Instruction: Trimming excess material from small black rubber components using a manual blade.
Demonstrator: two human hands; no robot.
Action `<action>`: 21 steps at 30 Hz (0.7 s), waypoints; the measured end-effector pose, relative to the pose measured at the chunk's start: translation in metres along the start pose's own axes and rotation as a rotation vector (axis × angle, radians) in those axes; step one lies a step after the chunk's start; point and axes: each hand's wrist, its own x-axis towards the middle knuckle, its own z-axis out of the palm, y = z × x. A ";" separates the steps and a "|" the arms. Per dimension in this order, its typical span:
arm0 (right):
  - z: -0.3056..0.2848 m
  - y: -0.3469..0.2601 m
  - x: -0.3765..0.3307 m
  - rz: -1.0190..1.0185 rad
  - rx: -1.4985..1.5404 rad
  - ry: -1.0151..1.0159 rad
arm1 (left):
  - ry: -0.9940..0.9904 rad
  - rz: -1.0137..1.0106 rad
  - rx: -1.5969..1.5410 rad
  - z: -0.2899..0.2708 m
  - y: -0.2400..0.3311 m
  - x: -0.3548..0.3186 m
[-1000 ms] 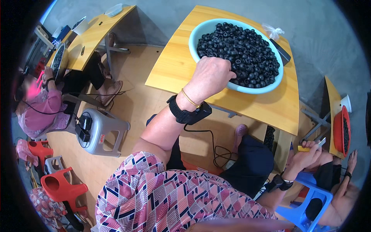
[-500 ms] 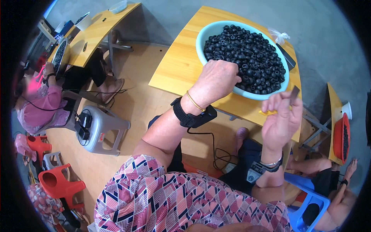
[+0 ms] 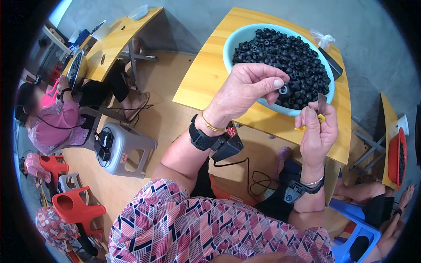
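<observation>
Over the near edge of a pale turquoise basin (image 3: 227,57), my left hand (image 3: 250,87) pinches a small black rubber ring (image 3: 283,90) between thumb and fingers. A light rim and a hole show on the ring's visible end. The basin holds a heap of small black rubber parts (image 3: 280,52), many with holes. To the right of the ring, my right hand (image 3: 318,131) is closed around a yellow-handled utility knife (image 3: 322,104), its flat blade pointing up. The blade and the ring are apart.
The basin stands on a yellow wooden table (image 3: 199,83), with a dark flat object (image 3: 331,62) and a clear plastic bag (image 3: 322,38) beside it. A co-worker (image 3: 57,116) sits at another table on the left. A grey stool (image 3: 120,149) and red chairs (image 3: 76,206) stand nearby.
My left hand has come up from the heap and turned, now showing the ring in its fingers. The knife in my right hand has moved slightly left, towards the ring.
</observation>
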 end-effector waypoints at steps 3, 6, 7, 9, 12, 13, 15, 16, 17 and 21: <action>0.006 -0.004 -0.002 -0.017 -0.057 -0.043 | -0.074 -0.097 -0.279 0.006 -0.007 -0.004; 0.002 -0.002 -0.002 -0.010 -0.092 -0.092 | -0.171 -0.079 -0.362 0.012 -0.014 -0.004; 0.003 -0.003 -0.002 -0.027 -0.130 -0.113 | -0.187 -0.090 -0.394 0.015 -0.014 -0.005; 0.005 -0.005 -0.002 -0.043 -0.172 -0.134 | -0.196 -0.097 -0.411 0.020 -0.014 -0.006; 0.007 -0.009 -0.004 -0.061 -0.159 -0.134 | -0.207 -0.130 -0.437 0.025 -0.014 -0.006; 0.005 -0.010 -0.003 -0.063 -0.165 -0.134 | -0.203 -0.142 -0.447 0.025 -0.013 -0.006; 0.001 -0.013 -0.002 -0.123 -0.347 -0.136 | -0.222 -0.157 -0.421 0.024 -0.015 -0.006; 0.002 -0.015 -0.004 -0.122 -0.352 -0.136 | -0.233 -0.177 -0.389 0.022 -0.016 -0.006; 0.003 -0.018 -0.006 -0.127 -0.379 -0.124 | -0.235 -0.176 -0.395 0.021 -0.014 -0.007; 0.003 -0.027 -0.016 -0.117 -0.427 -0.085 | -0.341 -0.231 -0.335 0.021 -0.011 -0.011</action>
